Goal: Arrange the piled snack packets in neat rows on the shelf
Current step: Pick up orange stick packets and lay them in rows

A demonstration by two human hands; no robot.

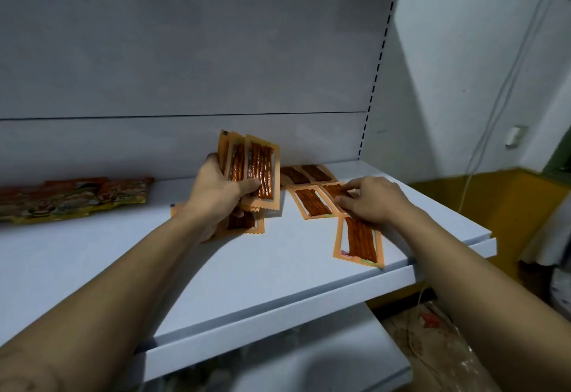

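On your left, a pile of larger yellow-and-orange packets (71,200) lies on the white shelf (123,255), well apart from both hands. Behind it all is the grey back panel (185,51), with a slotted upright (377,73) at its right end. A white cable (494,97) runs down the wall beyond, near a wall switch (516,136). A lower shelf (278,360) shows below.

Your left hand (219,190) grips a fan of orange snack packets (256,169), held upright above the shelf with your thumb across the front one. Under that hand a few loose packets (247,221) lie on the shelf, partly hidden by your wrist.

Your right hand (374,200) has its fingers curled, thumb and fingertips pinching a flat packet (335,189) that lies on the shelf. Touching its left side lies a neighbouring packet (312,203). Behind these, two back packets (306,173) sit side by side near the back panel. A front packet (360,241) lies below your right wrist, with its near end at the shelf's front edge.
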